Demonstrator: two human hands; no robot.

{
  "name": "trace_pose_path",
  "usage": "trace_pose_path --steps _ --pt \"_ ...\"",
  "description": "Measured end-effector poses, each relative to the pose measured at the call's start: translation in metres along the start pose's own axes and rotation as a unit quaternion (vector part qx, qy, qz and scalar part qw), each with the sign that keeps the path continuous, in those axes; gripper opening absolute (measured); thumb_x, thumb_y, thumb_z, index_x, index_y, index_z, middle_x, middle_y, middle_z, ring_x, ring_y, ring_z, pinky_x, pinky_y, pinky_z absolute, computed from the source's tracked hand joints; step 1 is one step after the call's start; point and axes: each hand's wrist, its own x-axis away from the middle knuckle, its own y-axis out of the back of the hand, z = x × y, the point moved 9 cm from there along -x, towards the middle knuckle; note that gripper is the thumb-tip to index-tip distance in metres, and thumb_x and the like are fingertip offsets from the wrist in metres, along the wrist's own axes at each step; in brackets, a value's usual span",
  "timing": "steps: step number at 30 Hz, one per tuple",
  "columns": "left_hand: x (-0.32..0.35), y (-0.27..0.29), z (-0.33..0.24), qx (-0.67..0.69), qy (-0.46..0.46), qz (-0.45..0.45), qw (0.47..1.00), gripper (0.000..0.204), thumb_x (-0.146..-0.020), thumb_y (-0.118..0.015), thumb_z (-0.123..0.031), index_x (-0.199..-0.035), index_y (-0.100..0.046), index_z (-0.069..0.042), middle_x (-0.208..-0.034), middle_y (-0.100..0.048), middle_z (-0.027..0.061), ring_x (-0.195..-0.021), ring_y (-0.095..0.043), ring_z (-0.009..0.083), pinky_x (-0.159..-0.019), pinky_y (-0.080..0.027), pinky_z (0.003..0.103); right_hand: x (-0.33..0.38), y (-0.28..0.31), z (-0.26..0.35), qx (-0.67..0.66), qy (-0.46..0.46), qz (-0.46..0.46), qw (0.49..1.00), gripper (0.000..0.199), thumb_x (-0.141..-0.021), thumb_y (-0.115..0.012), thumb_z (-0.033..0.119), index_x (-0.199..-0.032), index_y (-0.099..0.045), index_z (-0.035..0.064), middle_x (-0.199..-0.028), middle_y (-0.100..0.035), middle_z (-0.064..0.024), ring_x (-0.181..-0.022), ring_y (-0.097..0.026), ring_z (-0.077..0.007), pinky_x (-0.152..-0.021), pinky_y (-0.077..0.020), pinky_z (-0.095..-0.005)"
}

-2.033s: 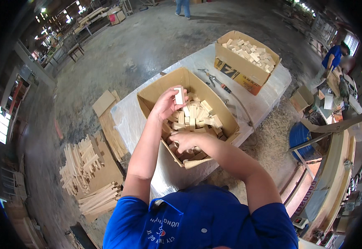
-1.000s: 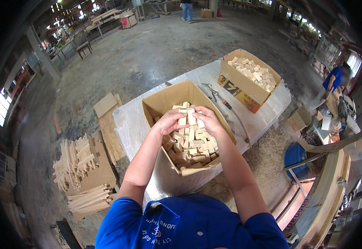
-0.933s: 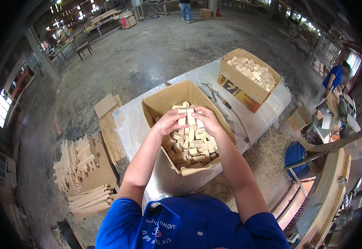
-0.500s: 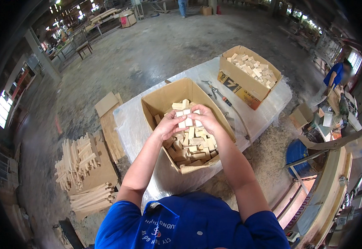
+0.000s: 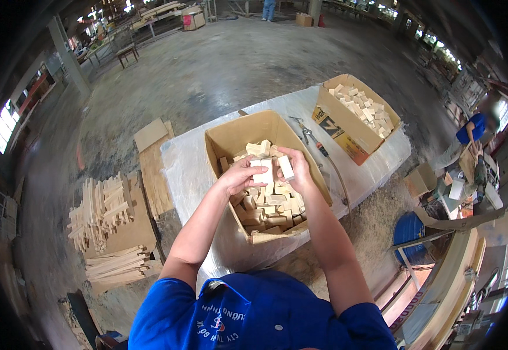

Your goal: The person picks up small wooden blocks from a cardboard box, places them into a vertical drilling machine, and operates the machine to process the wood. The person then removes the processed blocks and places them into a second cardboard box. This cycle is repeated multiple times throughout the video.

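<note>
The left hand (image 5: 239,177) is raised just above the middle of the frame, its grip clamped on a pale wooden block (image 5: 262,171), thumb under and fingers curled over its near end. The right hand (image 5: 296,169) meets it from the right, its grip closed on a second, smaller wooden block (image 5: 286,167) held tilted, one end up. The two blocks sit just beside each other, nearly touching, between the two hands. Both forearms rise from the lower edge of the frame and converge upward, elbows spread apart, wrists bent inward, above a blue shirt (image 5: 254,315) at the bottom centre.

Directly beneath the hands lies an open cardboard box (image 5: 233,137), centre frame, its near half heaped with loose wooden blocks (image 5: 268,207) while its far wall stands bare. The box rests on a bench (image 5: 187,169) covered in whitish sheeting. To the upper right on the same bench stands a second cardboard box (image 5: 347,131) filled with similar blocks, and between the two boxes lie pliers (image 5: 306,134) with dark handles.

At the left of the frame, on the floor, sit stacks of longer wooden slats (image 5: 99,204) upon flat cardboard sheets (image 5: 152,163). At the far right edge a person in blue (image 5: 472,128) bends over other work, well apart from the bench.
</note>
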Motion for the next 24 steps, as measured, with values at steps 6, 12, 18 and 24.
trace_pose_path --steps 6,12,18,24 --pt "-0.002 0.010 0.003 -0.014 -0.002 -0.028 0.999 0.034 -0.085 -0.066 -0.014 -0.115 -0.054 -0.004 -0.102 -0.063 0.0074 -0.087 -0.066 0.0169 -0.074 -0.058 0.032 0.008 0.012 -0.023 0.046 -0.141 -0.054 0.988 0.057 -0.084 -0.046 0.015 -0.139 -0.029 0.0145 -0.102 -0.056 -0.0131 -0.083 -0.057 -0.0241 -0.058 -0.0492 -0.0383" --pt "0.000 0.015 -0.001 -0.005 -0.027 -0.070 0.997 0.034 -0.084 -0.066 -0.011 -0.115 -0.052 -0.005 -0.104 -0.061 0.0056 -0.091 -0.063 0.0153 -0.076 -0.057 0.031 0.012 -0.011 -0.005 0.159 -0.020 0.019 0.987 0.079 -0.079 -0.043 -0.007 -0.147 -0.010 0.0145 -0.124 -0.050 -0.0134 -0.103 -0.056 -0.0254 -0.071 -0.0528 -0.0413" --pt "0.005 0.021 -0.010 0.015 -0.057 -0.114 0.992 0.035 -0.084 -0.065 -0.008 -0.115 -0.050 -0.006 -0.107 -0.060 0.0038 -0.094 -0.062 0.0148 -0.077 -0.055 0.029 0.002 -0.021 0.007 0.081 0.104 0.096 0.987 0.074 -0.075 -0.045 -0.012 -0.143 -0.018 0.0016 -0.133 -0.047 -0.0162 -0.115 -0.052 -0.0237 -0.092 -0.0446 -0.0330" --pt "0.006 0.016 -0.012 0.035 -0.075 -0.075 0.994 0.033 -0.082 -0.064 -0.003 -0.112 -0.052 -0.006 -0.105 -0.061 0.0035 -0.094 -0.061 0.0136 -0.080 -0.052 0.029 0.017 -0.024 0.031 0.351 0.304 -0.010 0.886 0.060 -0.075 -0.054 -0.002 -0.131 -0.035 0.0019 -0.124 -0.054 -0.0179 -0.105 -0.059 -0.0272 -0.089 -0.0471 -0.0352"
